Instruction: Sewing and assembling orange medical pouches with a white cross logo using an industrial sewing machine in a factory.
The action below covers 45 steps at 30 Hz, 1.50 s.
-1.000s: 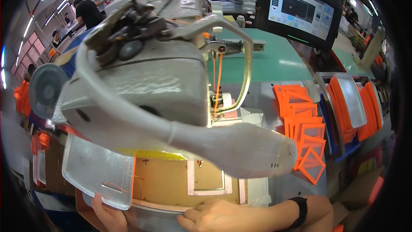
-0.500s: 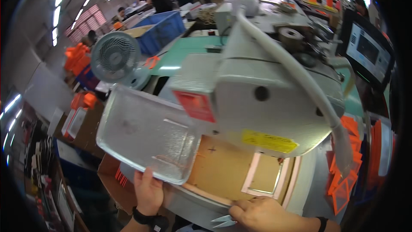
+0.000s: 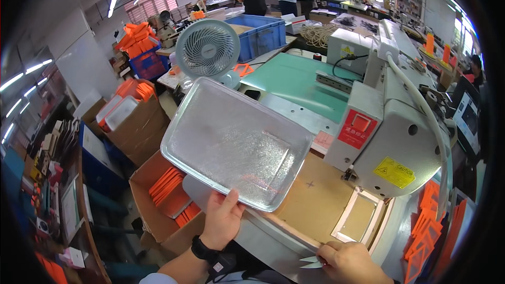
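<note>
While left hand [image 3: 223, 221] pinches silvery panel [image 3: 231, 139] by its lower edge — right hand [image 3: 348, 262] closed round snips [image 3: 312, 265] — one-edge grip could let panel tip.

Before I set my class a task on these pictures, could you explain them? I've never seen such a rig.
There is no robot: a person works with bare hands. The pictures come from a wide fisheye camera on the person's head, looking down, so straight edges bend. The left hand holds a silvery panel by its lower edge. From the right hand stick out two pointed blades, probably snips. The big pale machine, perhaps for sewing, overhangs a brown board bearing a pale rectangular frame. Orange pieces fill part of a cardboard box at left; orange frames lie at right.
</note>
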### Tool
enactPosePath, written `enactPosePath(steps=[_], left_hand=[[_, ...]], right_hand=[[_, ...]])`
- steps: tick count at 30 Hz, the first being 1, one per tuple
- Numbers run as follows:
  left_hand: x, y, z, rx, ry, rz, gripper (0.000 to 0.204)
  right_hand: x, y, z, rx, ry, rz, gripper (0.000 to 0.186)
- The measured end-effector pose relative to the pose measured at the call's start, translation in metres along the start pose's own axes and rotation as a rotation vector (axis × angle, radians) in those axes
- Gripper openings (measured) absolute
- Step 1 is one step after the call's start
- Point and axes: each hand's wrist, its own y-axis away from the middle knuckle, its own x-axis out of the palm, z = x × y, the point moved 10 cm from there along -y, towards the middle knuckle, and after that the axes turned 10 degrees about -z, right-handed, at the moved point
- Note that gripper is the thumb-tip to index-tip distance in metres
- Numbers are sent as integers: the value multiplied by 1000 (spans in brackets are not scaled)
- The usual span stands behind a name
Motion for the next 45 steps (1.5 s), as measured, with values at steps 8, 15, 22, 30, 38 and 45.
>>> enactPosePath(steps=[8,15,22,30,38,45], left_hand=[[-7,-2,0,6,26,5,40],[-7,-5,4,-45,94,20,42],[-12,-5,3,-67,123,-25,38],[-14,-5,6,-78,139,-16,31],[-8,-4,6,-82,162,-2,28],[0,-10,2,-330,389,181,30]], right_hand=[[3,-2,3,21,59,4,6],[2,-3,3,40,89,28,6],[5,-3,1,47,40,12,8],[5,-3,1,68,72,44,8],[8,-1,-4,112,85,69,11],[7,2,-6,103,89,59,15]])
